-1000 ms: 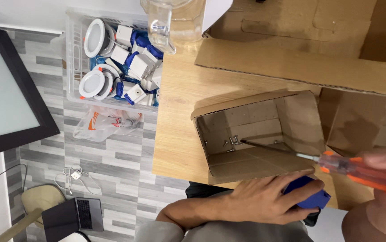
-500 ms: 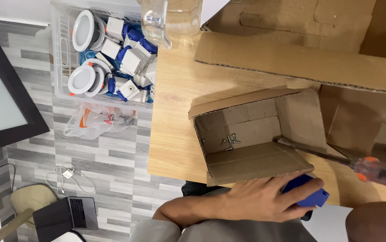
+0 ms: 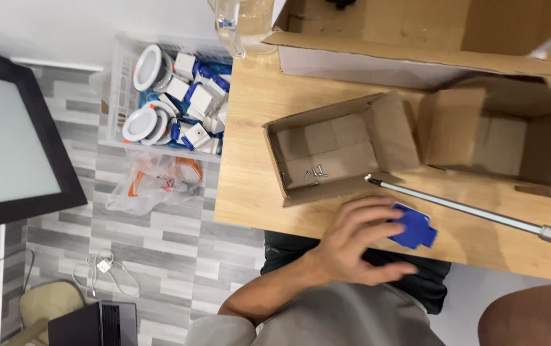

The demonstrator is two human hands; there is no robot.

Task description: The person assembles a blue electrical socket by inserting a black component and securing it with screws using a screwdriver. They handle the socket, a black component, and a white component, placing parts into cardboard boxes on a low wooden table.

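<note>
My left hand gripped one blue part at the table edge. One screwdriver reached from my right; that hand's grip I couldn't tell. One small box held a few screws.

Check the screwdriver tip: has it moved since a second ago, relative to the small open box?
Yes. The screwdriver tip was inside the small cardboard box near the screws; now it lies outside, past the box's near flap, on the wooden table.
</note>
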